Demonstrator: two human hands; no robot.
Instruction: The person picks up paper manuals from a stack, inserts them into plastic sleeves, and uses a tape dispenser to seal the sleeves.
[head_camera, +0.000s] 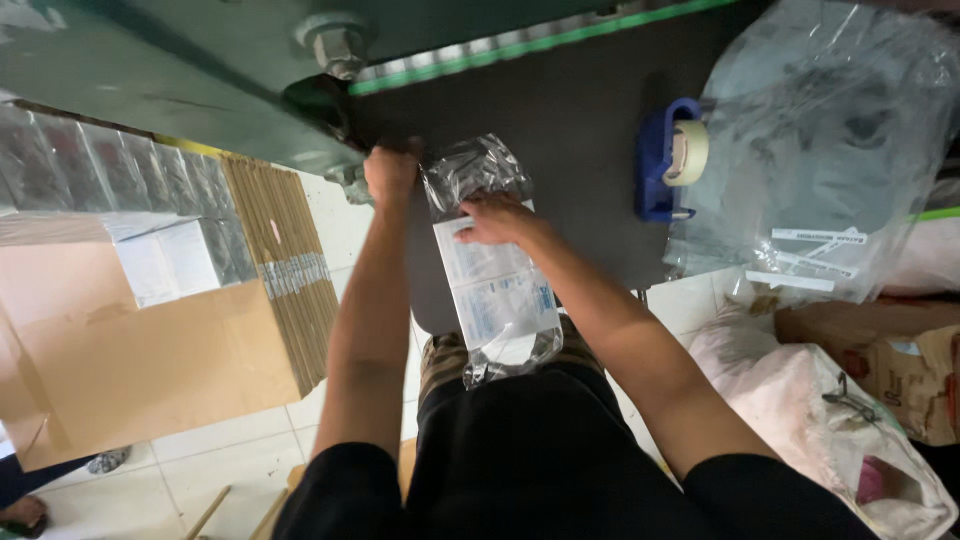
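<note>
Both hands are up at the near edge of the dark worktable (580, 130), working on one clear plastic packet (497, 290) with a white and pale-blue printed insert inside. The packet lies lengthwise across that near edge — its crinkled top end rests on the table surface, while the lower end hangs off over the person's lap.

The left hand (391, 172) is curled into a fist at the packet's top left corner, right where the table meets the green machine housing (180, 80); whether it pinches the plastic itself I cannot tell, since the knuckles hide the fingertips. The right hand (497, 221) lies flat on the upper part of the packet, fingers spread and pressing it down against the table.

Further along the table, toward its right side, stands a blue tape dispenser (660, 165) carrying a roll of pale tape — well apart from the hands. Just beyond it, a big clear plastic bag (830, 140) with white labels slumps over the table's right edge.

On the tiled floor to the left sits a flattened cardboard box (120, 370) beside a stack of folded cartons (285, 270). On the right, below the table, lie a pinkish plastic sack (800, 400) and a brown paper bag (890, 360).
</note>
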